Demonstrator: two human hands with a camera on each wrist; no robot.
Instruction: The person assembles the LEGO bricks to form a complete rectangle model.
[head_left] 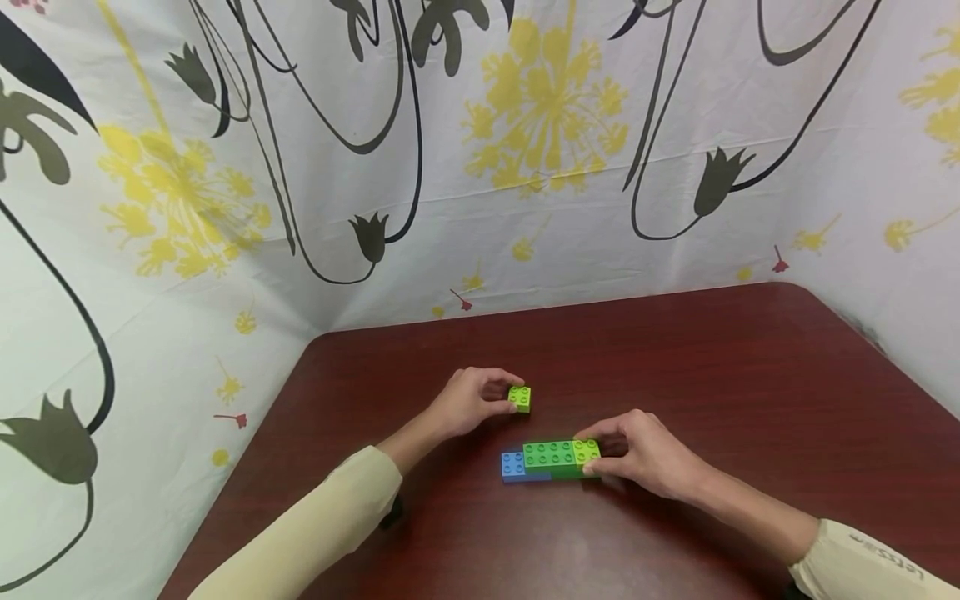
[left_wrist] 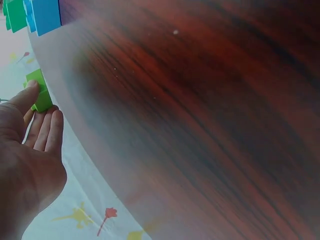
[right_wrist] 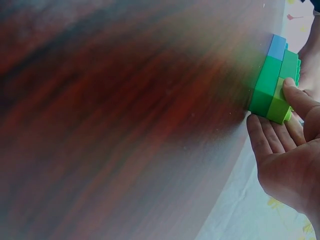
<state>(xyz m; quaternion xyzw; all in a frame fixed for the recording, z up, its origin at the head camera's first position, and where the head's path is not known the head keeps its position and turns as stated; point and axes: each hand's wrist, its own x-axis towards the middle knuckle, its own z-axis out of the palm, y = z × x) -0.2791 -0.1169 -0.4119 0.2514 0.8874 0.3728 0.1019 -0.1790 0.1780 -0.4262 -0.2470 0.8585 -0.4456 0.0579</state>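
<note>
In the head view, my left hand (head_left: 468,402) pinches a small lime-green toy building brick (head_left: 520,399) between thumb and fingers. The left wrist view shows the thumb on one face of this lime brick (left_wrist: 42,95). Nearer to me and to the right lies a joined two-layer block of bricks. A long green brick (head_left: 549,456) and a lime brick (head_left: 587,452) form its top layer; a blue brick (head_left: 513,468) sticks out at the lower left. Gripping the block's lime right end is my right hand (head_left: 651,457). Green also shows beneath that end in the right wrist view.
The dark reddish-brown table (head_left: 675,358) has rounded far corners. Behind it and along its sides hangs white cloth (head_left: 450,167) printed with yellow and grey flowers. Light sleeves (head_left: 315,517) cover both forearms.
</note>
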